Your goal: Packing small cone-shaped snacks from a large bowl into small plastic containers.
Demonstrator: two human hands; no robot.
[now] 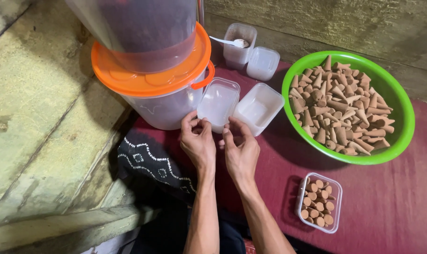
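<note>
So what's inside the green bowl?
The green bowl holds a heap of tan cones, pointing all ways. The heap covers the bowl's bottom and any lower cones.
</note>
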